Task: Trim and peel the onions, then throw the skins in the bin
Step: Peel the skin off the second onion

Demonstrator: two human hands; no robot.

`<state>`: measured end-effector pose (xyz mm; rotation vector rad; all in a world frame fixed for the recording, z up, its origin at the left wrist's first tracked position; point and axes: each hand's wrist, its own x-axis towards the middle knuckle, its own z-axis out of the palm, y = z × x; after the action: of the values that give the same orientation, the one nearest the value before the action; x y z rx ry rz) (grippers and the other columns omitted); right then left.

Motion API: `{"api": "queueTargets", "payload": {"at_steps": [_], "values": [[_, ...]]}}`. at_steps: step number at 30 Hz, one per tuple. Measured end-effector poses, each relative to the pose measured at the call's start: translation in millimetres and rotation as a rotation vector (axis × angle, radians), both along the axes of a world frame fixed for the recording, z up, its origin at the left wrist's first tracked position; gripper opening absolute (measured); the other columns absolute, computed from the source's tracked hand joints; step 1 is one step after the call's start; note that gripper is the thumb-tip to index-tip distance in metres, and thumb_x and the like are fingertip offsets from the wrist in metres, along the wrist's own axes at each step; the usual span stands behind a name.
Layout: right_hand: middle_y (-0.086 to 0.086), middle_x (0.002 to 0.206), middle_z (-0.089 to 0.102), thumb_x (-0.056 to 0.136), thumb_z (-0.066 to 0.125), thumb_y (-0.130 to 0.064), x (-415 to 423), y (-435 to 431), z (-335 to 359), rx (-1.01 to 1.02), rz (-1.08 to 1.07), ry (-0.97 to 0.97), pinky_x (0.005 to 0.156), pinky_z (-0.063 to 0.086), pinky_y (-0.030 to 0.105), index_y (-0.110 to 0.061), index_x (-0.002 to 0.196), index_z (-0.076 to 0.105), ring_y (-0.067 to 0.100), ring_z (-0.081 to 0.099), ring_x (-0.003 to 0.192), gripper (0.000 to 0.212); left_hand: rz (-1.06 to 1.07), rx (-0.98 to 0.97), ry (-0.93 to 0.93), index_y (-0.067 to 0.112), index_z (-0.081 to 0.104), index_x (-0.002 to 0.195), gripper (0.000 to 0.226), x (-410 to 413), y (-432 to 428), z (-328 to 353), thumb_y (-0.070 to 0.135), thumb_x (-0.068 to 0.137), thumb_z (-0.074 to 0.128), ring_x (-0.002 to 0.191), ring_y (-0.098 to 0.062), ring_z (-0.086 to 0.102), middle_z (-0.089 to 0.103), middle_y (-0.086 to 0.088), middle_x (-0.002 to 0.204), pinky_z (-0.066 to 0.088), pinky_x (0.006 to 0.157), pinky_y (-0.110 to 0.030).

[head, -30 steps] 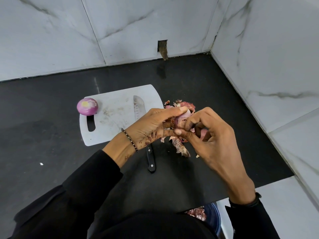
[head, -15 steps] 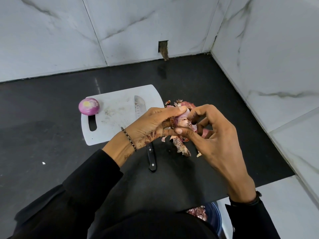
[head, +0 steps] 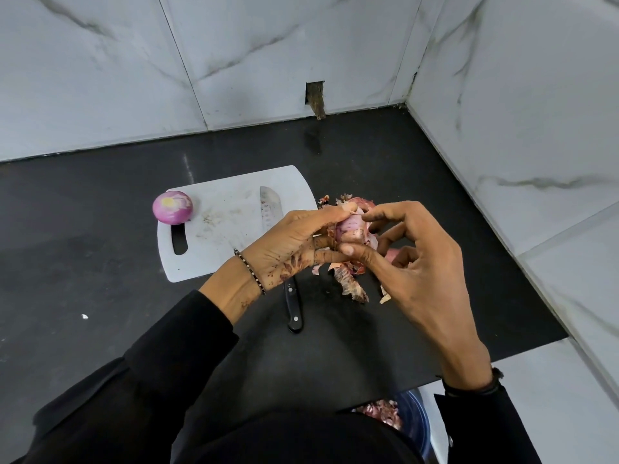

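R hand (head: 425,262) fingers uncurled since prev, thumb+index still pinch onion (head: 351,229); L hand (head: 291,242) clamps it.

One camera sits on the person's head. It looks forward and down at the black tabletop (head: 83,262). It is close: the left hand (head: 291,249) and the right hand (head: 425,272) fill the middle of the view. The tabletop's far right corner, where two walls (head: 100,78) meet, shows near the top. Its near edge shows low down.
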<state>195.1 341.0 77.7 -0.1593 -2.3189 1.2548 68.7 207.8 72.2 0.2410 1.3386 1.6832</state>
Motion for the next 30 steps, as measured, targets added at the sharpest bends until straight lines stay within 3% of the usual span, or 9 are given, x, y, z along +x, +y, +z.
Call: {"api": "queueTargets", "payload": {"at_steps": [5, 8, 11, 13, 21, 25, 30], "values": [[-0.011, 0.099, 0.066, 0.086, 0.079, -0.039, 5.7, 1.8, 2.1, -0.022, -0.077, -0.018, 0.058, 0.047, 0.018, -0.025, 0.105, 0.066, 0.016, 0.064, 0.080, 0.026, 0.047, -0.065, 0.036, 0.007, 0.073, 0.101, 0.030, 2.3, 1.3, -0.7, 0.033, 0.092, 0.062, 0.088, -0.022, 0.072, 0.075, -0.012, 0.094, 0.060, 0.081, -0.035], [-0.011, 0.087, 0.066, 0.093, 0.074, -0.033, 9.1, 1.3, -2.9, -0.036, -0.236, -0.024, 0.061, 0.051, 0.019, -0.024, 0.092, 0.064, 0.011, 0.065, 0.079, 0.013, 0.079, -0.067, 0.026, 0.003, 0.072, 0.107, 0.036, 3.9, 0.6, 1.0, 0.034, 0.090, 0.066, 0.095, -0.029, 0.071, 0.073, -0.018, 0.103, 0.059, 0.079, -0.034], [-0.012, 0.098, 0.067, 0.094, 0.073, -0.022, 11.0, 3.7, -8.0, 0.003, -0.272, -0.059, 0.068, 0.050, 0.014, -0.024, 0.104, 0.066, 0.007, 0.066, 0.087, 0.012, 0.121, -0.069, -0.014, 0.001, 0.071, 0.109, 0.038, 4.9, 1.6, 4.0, 0.032, 0.088, 0.069, 0.092, -0.030, 0.072, 0.073, -0.019, 0.101, 0.060, 0.076, -0.034], [-0.013, 0.099, 0.069, 0.096, 0.072, -0.024, 12.1, 4.6, -9.4, 0.025, -0.264, -0.064, 0.070, 0.049, 0.013, -0.023, 0.108, 0.071, 0.006, 0.066, 0.089, 0.013, 0.135, -0.103, -0.002, 0.001, 0.071, 0.108, 0.039, 6.3, 3.3, 5.2, 0.033, 0.086, 0.071, 0.093, -0.031, 0.073, 0.074, -0.019, 0.099, 0.060, 0.078, -0.034], [-0.008, 0.097, 0.072, 0.096, 0.072, -0.025, 9.9, -2.6, -8.1, 0.141, -0.252, 0.016, 0.073, 0.051, 0.013, -0.016, 0.113, 0.076, 0.004, 0.067, 0.089, 0.020, 0.214, -0.153, 0.056, 0.003, 0.073, 0.105, 0.038, 14.9, 7.2, 3.8, 0.033, 0.082, 0.076, 0.087, -0.029, 0.074, 0.075, -0.017, 0.093, 0.061, 0.078, -0.037], [-0.004, 0.100, 0.073, 0.097, 0.070, -0.023, 6.5, -4.1, -11.5, 0.212, -0.261, 0.040, 0.079, 0.056, 0.025, -0.013, 0.115, 0.076, 0.007, 0.068, 0.089, 0.020, 0.245, -0.159, 0.099, 0.000, 0.072, 0.103, 0.039, 18.2, 7.5, 3.8, 0.032, 0.081, 0.077, 0.085, -0.030, 0.074, 0.075, -0.017, 0.093, 0.061, 0.079, -0.039], [-0.002, 0.098, 0.074, 0.098, 0.066, -0.018, 3.1, -9.1, -12.9, 0.273, -0.308, 0.044, 0.081, 0.055, 0.021, -0.011, 0.112, 0.075, 0.008, 0.068, 0.087, 0.018, 0.289, -0.161, 0.116, -0.002, 0.071, 0.101, 0.038, 23.5, 8.2, 2.7, 0.029, 0.080, 0.079, 0.080, -0.030, 0.075, 0.075, -0.017, 0.091, 0.062, 0.075, -0.038]]}}
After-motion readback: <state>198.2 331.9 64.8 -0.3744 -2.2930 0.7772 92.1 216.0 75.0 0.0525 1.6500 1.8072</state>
